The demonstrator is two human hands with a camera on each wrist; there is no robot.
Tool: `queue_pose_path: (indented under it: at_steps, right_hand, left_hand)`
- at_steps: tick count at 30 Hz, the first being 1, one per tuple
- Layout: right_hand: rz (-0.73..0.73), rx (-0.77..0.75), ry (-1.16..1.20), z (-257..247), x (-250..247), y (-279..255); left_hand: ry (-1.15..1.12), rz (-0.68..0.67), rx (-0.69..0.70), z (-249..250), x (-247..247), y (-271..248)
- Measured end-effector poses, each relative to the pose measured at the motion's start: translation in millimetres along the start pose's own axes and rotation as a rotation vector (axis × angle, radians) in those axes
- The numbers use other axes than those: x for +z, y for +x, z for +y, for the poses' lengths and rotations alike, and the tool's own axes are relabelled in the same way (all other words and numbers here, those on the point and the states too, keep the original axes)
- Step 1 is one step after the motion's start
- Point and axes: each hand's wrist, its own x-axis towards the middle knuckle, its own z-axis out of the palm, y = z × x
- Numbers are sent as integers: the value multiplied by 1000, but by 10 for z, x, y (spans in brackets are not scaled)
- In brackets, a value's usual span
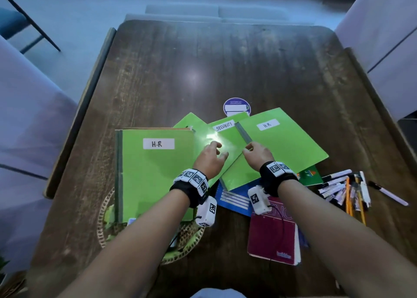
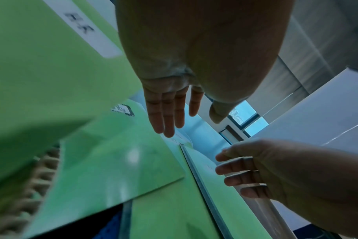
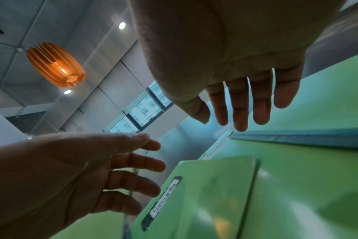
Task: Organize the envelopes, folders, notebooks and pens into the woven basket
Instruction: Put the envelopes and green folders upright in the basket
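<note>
Several green folders lie fanned out mid-table: one labelled SECURITY [image 1: 225, 137], one labelled H.R [image 1: 282, 144] to its right, and another [image 1: 191, 122] behind. A larger green H-R folder [image 1: 155, 173] lies flat across the woven basket [image 1: 105, 216] at the near left. My left hand [image 1: 220, 150] [image 2: 191, 124] is over the SECURITY folder [image 2: 117, 158] with straight, spread fingers, holding nothing. My right hand [image 1: 248, 150] [image 3: 221, 122] is open too, its fingertips at the dark spine of the right H.R folder [image 3: 327, 113]. Whether either hand touches a folder is unclear.
A blue notebook [image 1: 234, 199] and a maroon notebook [image 1: 274, 236] lie near my right forearm. A heap of pens and pencils [image 1: 345, 189] and one loose pen [image 1: 388, 192] sit at the right. A round purple sticker [image 1: 237, 107] lies behind the folders. Chairs flank the wooden table [image 1: 203, 60].
</note>
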Motion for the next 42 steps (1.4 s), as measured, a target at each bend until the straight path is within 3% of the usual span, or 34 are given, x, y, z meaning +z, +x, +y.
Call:
queue_pose_path:
  at_steps: [9, 15, 21, 27, 35, 42]
  right_hand:
    - [95, 125, -111, 1090, -844, 737]
    - [50, 90, -262, 1519, -1014, 1303]
    - [0, 103, -230, 1636, -982, 1748]
    - [-18, 138, -241, 1796, -933, 1879]
    - [-85, 216, 138, 2072, -1064, 1723]
    - [-101, 190, 222, 1880, -1180, 1315]
  left_hand:
    - [61, -80, -45, 734, 843, 685]
    - [110, -63, -254, 953, 1337, 1104]
    - [166, 45, -450, 998, 1497, 1408]
    - [-6, 87, -625, 963, 1475, 1653]
    - [-155, 89, -528, 871, 1405, 1616]
    - [-136, 46, -461, 1068, 1191, 1331]
